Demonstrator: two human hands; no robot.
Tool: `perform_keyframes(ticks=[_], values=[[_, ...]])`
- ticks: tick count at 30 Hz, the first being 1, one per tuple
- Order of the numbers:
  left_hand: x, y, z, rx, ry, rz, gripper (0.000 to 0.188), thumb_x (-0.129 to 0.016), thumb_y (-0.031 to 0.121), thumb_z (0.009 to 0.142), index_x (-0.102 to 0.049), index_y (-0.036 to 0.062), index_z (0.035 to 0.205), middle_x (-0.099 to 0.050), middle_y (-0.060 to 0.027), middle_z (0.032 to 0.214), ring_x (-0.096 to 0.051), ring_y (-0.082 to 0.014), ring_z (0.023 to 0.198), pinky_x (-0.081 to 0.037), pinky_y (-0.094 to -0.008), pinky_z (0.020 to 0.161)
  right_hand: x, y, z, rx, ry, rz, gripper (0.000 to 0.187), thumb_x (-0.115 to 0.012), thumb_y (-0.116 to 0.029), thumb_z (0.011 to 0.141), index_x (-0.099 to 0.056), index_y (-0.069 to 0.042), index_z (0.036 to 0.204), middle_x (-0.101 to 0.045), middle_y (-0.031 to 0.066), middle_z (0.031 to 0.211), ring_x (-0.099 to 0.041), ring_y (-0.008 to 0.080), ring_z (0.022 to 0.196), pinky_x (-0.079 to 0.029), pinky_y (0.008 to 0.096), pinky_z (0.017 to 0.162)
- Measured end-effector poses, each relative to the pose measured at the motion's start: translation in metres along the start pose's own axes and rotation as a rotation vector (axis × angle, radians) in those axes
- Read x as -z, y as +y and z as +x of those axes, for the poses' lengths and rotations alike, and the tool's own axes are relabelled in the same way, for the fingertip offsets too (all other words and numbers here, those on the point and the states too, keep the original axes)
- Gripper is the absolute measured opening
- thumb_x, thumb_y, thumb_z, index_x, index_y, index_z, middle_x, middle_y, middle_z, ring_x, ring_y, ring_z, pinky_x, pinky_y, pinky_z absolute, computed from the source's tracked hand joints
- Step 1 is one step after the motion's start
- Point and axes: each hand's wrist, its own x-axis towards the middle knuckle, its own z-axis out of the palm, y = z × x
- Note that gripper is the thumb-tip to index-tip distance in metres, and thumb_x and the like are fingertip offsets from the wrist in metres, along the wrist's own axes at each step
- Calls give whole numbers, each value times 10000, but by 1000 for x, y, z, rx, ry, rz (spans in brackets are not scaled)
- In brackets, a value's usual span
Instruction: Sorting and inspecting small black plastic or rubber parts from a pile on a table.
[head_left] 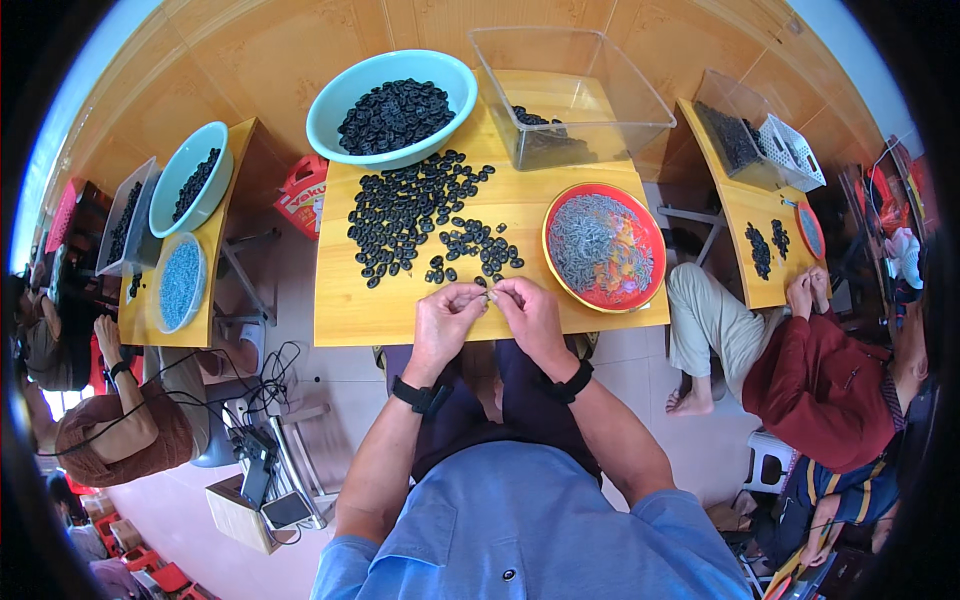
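My left hand (446, 322) and my right hand (534, 317) meet at the near edge of the yellow table (400, 318). Both pinch with thumb and forefinger, their fingertips almost touching. Whatever is between them is too small to make out. Just beyond the fingertips lies a small group of black oval pieces (487, 247), with a larger spread of the same black pieces (395, 215) behind and to the left. Right of my right hand stands a red bowl with a yellow rim (655, 270), holding many small grey metal pieces (590, 240).
A turquoise basin (325, 120) of black pieces and a clear plastic bin (600, 140) stand at the table's back. Co-workers sit at side tables: one in a dark red top (825, 390) at right, one in brown (135, 425) at left. Cables and a box (240, 515) lie lower left.
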Motion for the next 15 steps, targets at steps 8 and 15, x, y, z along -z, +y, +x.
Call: perform_keyframes(ticks=[8,15], values=[[1,-3,0,-3,13,-87,161,-688,22,908,-687,-55,1050,-726,-66,870,-673,-87,767,-543,-226,716,14,1,5,-182,-62,135,120,-673,-73,874,-680,35,927,-696,119,767,-651,167,625,-505,300,593],[5,-9,4,-43,78,-221,136,-651,-19,921,-658,-50,1053,-723,-74,877,-688,-108,774,-551,-234,749,16,1,21,152,57,-336,99,-689,-58,833,-668,6,906,-669,123,793,-657,276,690,-510,389,634]])
